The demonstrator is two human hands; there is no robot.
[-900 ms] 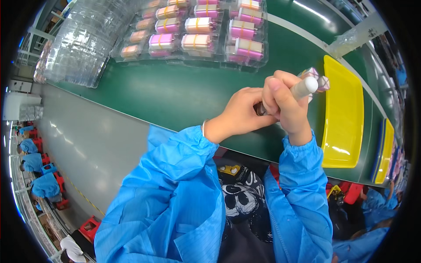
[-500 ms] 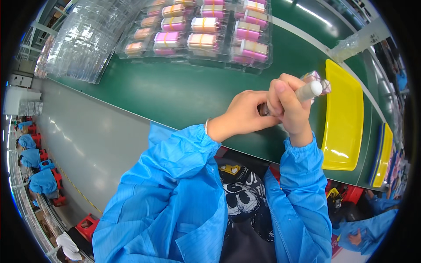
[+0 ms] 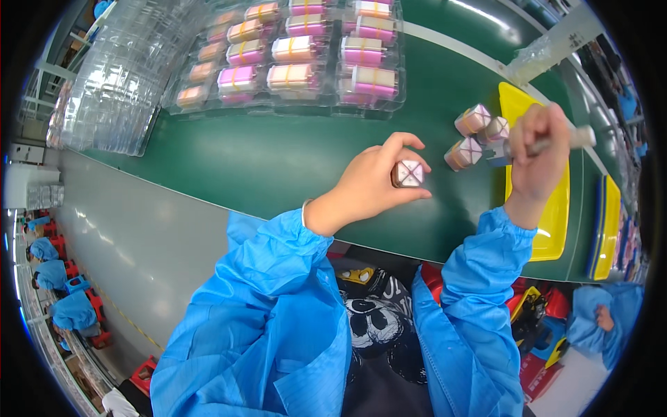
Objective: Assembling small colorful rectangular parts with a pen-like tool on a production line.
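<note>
On the green table (image 3: 278, 160), my left hand (image 3: 365, 182) curls its thumb and fingers round a small upright block (image 3: 407, 174). The block's white square top carries crossing dark lines. Farther right, my right hand (image 3: 538, 142) is closed on a pale, thick marker-like stick (image 3: 580, 137); motion blurs it, and its near tip is hard to make out. Between the hands and beyond them stand several similar blocks, among them one pink-and-cream block (image 3: 473, 119) with a yellow band and another block (image 3: 463, 153) closer to me.
Clear plastic trays (image 3: 257, 110) of banded pink-and-cream blocks lie at the back. A tall stack of clear trays (image 3: 114, 83) rises at the left. A yellow tray (image 3: 549, 236) lies beyond my right hand, and a blue-and-yellow tray (image 3: 606, 229) stands farther right.
My right hand has moved away to the right with the stick, apart from my left hand. The block in my left hand and the blocks beyond now show more fully.
</note>
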